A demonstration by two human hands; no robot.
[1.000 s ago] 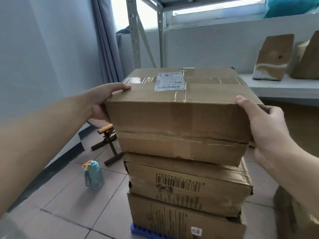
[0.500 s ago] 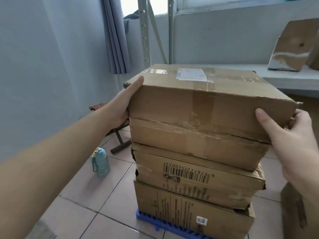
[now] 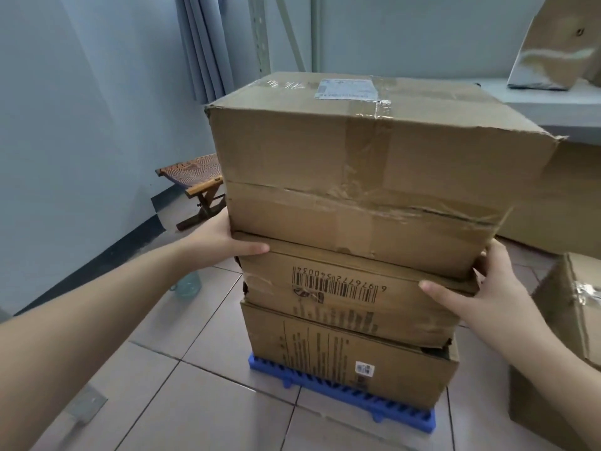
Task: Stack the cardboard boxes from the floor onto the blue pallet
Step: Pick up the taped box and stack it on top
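Cardboard boxes stacked three high on the blue pallet (image 3: pixel 328 390).

Top box (image 3: pixel 364 170) sits on the barcoded middle box (image 3: pixel 344 294), which rests on the bottom box (image 3: pixel 344 362). Left hand (image 3: pixel 218 242) presses the middle box's left corner, thumb flat along its front edge; right hand (image 3: pixel 487 297) cups the right corner, thumb on the front. Fingers behind are hidden, so any real grasp is uncertain. Another box (image 3: pixel 572 320) stands on the floor at right.

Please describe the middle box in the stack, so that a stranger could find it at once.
Find the blue plastic pallet on the tiled floor; three brown cardboard boxes stand stacked on it. The middle cardboard box is the flattest. Only it shows a large black barcode, printed upside down, on its front.
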